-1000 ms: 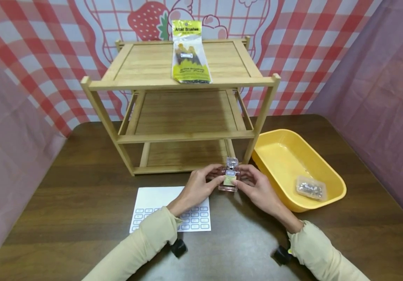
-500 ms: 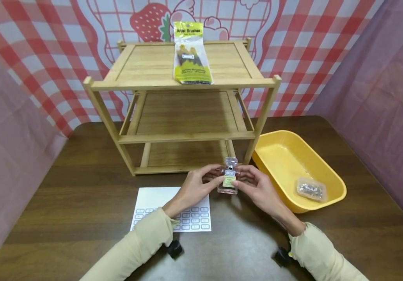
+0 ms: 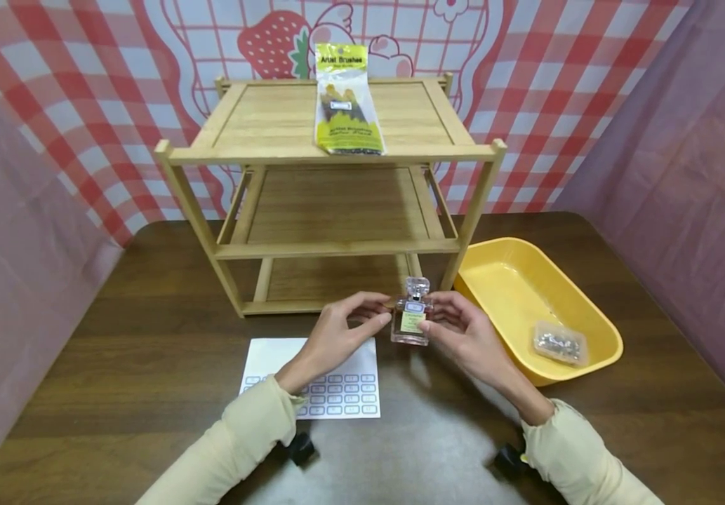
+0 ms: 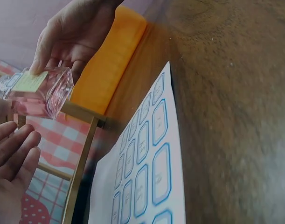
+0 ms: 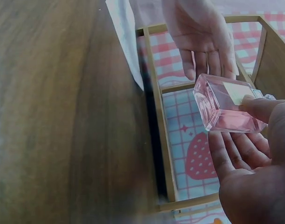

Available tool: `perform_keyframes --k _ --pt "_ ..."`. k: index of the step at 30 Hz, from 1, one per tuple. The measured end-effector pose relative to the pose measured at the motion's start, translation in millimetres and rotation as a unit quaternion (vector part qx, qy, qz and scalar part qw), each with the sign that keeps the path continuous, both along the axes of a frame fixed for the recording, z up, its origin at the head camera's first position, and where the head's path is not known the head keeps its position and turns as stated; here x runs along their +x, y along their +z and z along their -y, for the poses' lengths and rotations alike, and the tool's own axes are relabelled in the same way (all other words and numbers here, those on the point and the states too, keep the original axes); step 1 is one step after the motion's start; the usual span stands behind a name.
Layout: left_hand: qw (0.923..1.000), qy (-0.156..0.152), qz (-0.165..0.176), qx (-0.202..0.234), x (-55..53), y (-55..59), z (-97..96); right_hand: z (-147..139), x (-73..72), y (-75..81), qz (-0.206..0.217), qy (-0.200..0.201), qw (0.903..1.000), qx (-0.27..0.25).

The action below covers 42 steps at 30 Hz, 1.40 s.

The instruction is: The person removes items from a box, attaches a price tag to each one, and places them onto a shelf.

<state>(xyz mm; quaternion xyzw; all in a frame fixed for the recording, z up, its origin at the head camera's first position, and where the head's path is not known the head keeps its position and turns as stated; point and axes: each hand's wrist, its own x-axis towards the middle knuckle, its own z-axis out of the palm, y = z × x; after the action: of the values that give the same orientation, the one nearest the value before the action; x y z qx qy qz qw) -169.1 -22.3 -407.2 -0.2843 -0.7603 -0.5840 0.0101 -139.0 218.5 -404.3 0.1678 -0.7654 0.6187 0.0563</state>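
Observation:
A small clear perfume bottle [image 3: 409, 331] of pink liquid, with a faceted stopper, is held up in front of the rack. On its face are a yellow-green label and a small blue-bordered sticker. My right hand [image 3: 471, 342] grips it from the right, thumb on the front and fingers behind, as the right wrist view shows. At the bottle's left side is my left hand [image 3: 337, 338], fingers loosely extended and thumb tip by the edge. Below the left forearm lies a white sheet [image 3: 362, 361] of blue-bordered numbered stickers, partly hidden by it.
A three-tier wooden rack [image 3: 337, 249] stands at the back. On its top shelf is an artist brush pack [image 3: 348, 116] bearing a white sticker. To the right, a yellow basin [image 3: 507, 280] holds a clear plastic box [image 3: 560, 344] of small silvery pieces.
My left hand has drawn back left from the bottle, its thumb coming off the label. My right hand keeps its grip. The view has shifted slightly.

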Motion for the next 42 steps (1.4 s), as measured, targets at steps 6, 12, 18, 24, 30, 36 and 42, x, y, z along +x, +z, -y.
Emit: perform_keyframes --k 6,12,18,24,30,36,42 --pt "0.9993 0.019 -0.033 0.007 0.1 3.1 11.3 1.0 0.2 7.3 -0.015 -0.001 0.9999 0.007" --pt "0.9978 0.037 -0.050 0.022 1.7 9.6 26.3 3.3 0.2 14.2 -0.032 -0.001 0.9995 0.003" --pt "0.9962 0.057 -0.060 0.027 2.9 15.9 42.4 6.3 -0.1 18.8 -0.044 0.000 0.9990 -0.009" --pt "0.9934 0.082 -0.066 0.046 3.1 18.8 56.9 9.7 -2.0 21.6 -0.054 0.006 0.9984 -0.016" --pt "0.9903 0.108 -0.068 0.055 4.0 18.9 72.7 15.4 -3.5 24.3 -0.059 0.015 0.9979 -0.023" --pt "0.9876 0.126 -0.066 0.066 5.1 18.5 86.2 20.1 -5.2 26.2 -0.060 0.016 0.9977 -0.027" --pt "0.9855 0.143 -0.068 0.060 6.4 18.2 98.4 22.3 -6.5 28.0 -0.051 0.016 0.9984 -0.020"
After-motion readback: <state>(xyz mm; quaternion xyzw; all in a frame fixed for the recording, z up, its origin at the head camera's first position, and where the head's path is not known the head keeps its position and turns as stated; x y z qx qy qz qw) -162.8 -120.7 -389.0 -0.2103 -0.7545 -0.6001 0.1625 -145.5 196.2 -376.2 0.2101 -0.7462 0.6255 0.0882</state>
